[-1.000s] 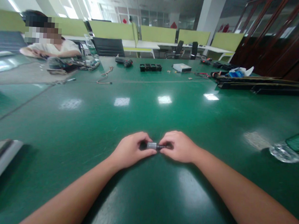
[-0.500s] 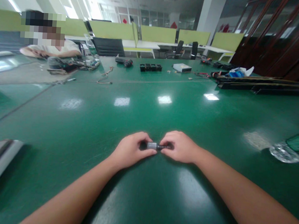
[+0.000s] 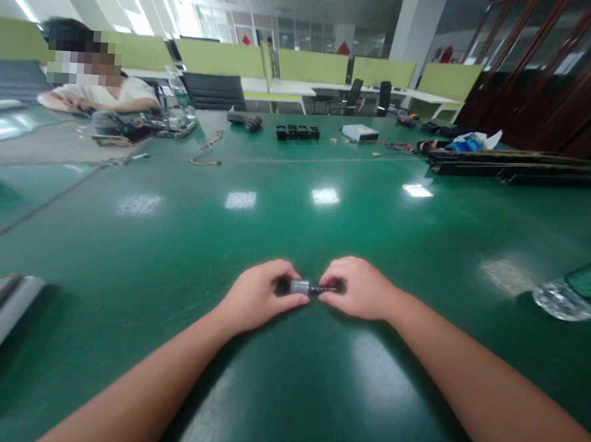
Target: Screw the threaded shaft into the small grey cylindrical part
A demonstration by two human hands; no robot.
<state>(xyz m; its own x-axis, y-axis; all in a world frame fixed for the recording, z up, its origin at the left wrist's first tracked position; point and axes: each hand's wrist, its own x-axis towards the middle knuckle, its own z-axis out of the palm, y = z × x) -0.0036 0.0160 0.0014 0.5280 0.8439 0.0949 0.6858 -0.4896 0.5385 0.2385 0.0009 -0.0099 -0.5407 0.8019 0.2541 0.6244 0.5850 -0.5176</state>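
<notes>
A small grey-and-black cylinder (image 3: 300, 287) lies sideways between my two hands, just over the green tabletop (image 3: 295, 227). Its kind is too small to make out. My left hand (image 3: 258, 293) is closed round the grey, thicker end, with thumb and forefinger on either side of it. At the thin dark end, my right hand (image 3: 356, 288) has its fingertips pinched together on the piece. Part of each end is hidden by my fingers.
A clear plastic bottle (image 3: 574, 295) lies at the right, and a white-edged flat object (image 3: 4, 316) at the left. Along the far side are a black multi-part block (image 3: 297, 133), a grey box (image 3: 359, 133) and black rails (image 3: 524, 168). A person (image 3: 100, 92) sits far left.
My right hand has shifted very slightly right along the thin end. The left hand keeps its hold, and little else differs.
</notes>
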